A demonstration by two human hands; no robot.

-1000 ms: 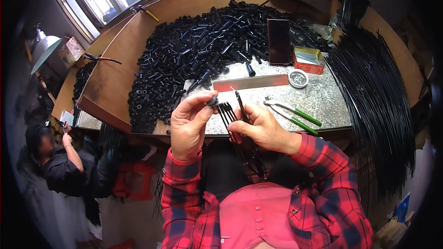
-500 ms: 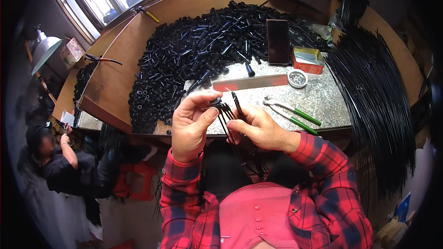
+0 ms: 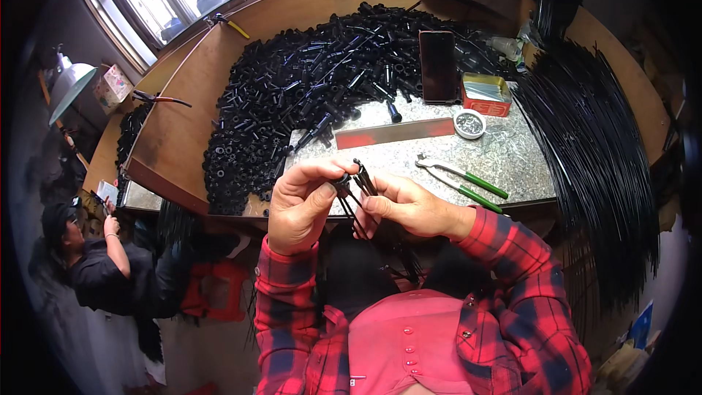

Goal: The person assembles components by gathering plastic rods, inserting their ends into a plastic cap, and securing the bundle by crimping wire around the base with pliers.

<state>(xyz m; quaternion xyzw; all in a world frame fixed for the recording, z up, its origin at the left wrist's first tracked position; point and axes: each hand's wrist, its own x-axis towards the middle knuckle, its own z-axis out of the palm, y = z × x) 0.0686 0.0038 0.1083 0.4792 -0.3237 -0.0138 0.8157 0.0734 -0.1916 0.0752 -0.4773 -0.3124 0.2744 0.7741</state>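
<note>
Above the table's front edge, my two hands meet close together. My left hand (image 3: pixel 298 208) pinches a small round black hub (image 3: pixel 341 180) between thumb and fingers, and thin black rods hang down from it. In my right hand (image 3: pixel 409 203) a bunch of thin black rods (image 3: pixel 365 177) is gripped between thumb and fingers, the tips poking up beside the left fingertips. Their lower ends drop toward my lap, where they blur into dark clothing. Whether the rods are joined to the hub is too small to tell. Green-handled pliers (image 3: pixel 468 184) lie right of my right hand.
A heap of black plastic tube parts (image 3: pixel 307 80) covers the back left. Behind the hands lie a flat metal bar (image 3: pixel 395 132), a white dish of small metal bits (image 3: pixel 469 124), a red tin (image 3: pixel 485 95) and a phone (image 3: pixel 437 66). Long black rods (image 3: pixel 585 161) hang at right. A co-worker (image 3: pixel 102 263) sits at left.
My right hand's rod tips have swung left and closer to my left fingertips. The left hand has shifted slightly, still pinching the hub. The co-worker's raised hand has moved a little.
</note>
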